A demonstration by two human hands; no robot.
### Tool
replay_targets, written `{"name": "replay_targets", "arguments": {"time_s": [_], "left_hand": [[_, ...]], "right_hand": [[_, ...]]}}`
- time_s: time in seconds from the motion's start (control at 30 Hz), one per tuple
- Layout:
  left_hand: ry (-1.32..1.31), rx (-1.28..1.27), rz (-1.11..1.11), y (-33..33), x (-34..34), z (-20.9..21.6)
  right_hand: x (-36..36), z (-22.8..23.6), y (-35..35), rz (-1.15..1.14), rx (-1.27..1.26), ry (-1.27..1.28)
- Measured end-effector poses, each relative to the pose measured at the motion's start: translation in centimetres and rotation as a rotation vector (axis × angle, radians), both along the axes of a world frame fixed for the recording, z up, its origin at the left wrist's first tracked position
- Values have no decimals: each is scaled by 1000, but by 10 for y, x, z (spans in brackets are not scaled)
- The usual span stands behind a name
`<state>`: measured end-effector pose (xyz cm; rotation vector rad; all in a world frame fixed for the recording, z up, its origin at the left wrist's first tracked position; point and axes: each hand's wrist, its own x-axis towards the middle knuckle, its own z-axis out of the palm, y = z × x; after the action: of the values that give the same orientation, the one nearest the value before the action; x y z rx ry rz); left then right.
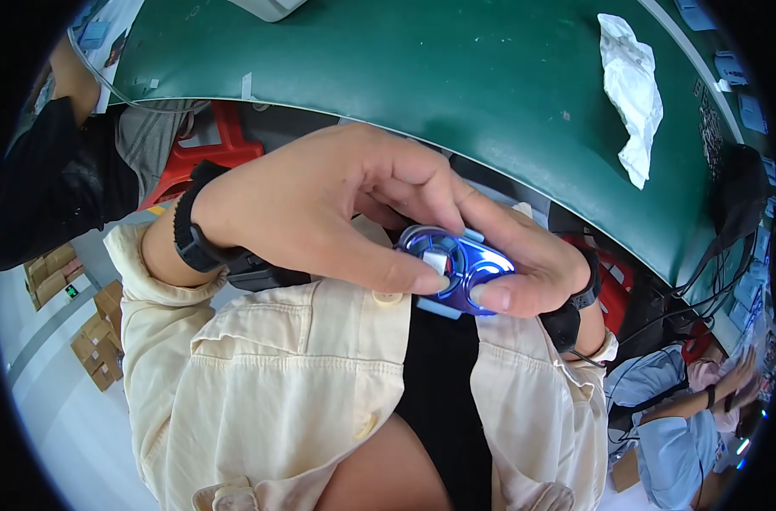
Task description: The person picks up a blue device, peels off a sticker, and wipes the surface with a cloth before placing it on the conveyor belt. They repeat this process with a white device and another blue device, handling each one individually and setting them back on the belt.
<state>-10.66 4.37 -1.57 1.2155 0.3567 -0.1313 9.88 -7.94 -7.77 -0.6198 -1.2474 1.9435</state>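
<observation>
A glossy blue-purple plastic device (491,262) with two round ringed parts and light blue side edges is held above my lap, in front of the table edge. My right hand (537,255) grips its right end, thumb pressed on the front face. From the left, my left hand (320,204) curls around the other end, its thumb tip resting on the face beside a small white piece (436,261) on the left round part. The fingers behind the device are partly hidden. Both wrists wear black bands.
A green-topped table (362,64) stretches ahead, with a crumpled white sheet (633,98) at right. Blue items (752,113) line a strip along the far right. Black cables (686,315) hang at the right edge. Red stools (209,157), cardboard boxes (97,341) and other people sit to both sides.
</observation>
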Motion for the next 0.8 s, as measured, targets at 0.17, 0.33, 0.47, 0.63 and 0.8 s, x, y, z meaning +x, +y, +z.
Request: {"name": "replay_targets", "arguments": {"time_s": [0.17,0.33,0.47,0.63,0.8], "left_hand": [[68,65,-139,9,8,10],[163,143,-307,17,20,20],[121,373,-419,20,25,26],[118,424,-313,24,21,25],[-331,588,262,5,10,-5]], "right_hand": [[-3,-3,7,15,228,-116],[-4,-9,12,96,179,-86],[0,-6,18,154,179,-142],[3,-15,10,-22,71,108],[-4,11,9,-360,5,190]]}}
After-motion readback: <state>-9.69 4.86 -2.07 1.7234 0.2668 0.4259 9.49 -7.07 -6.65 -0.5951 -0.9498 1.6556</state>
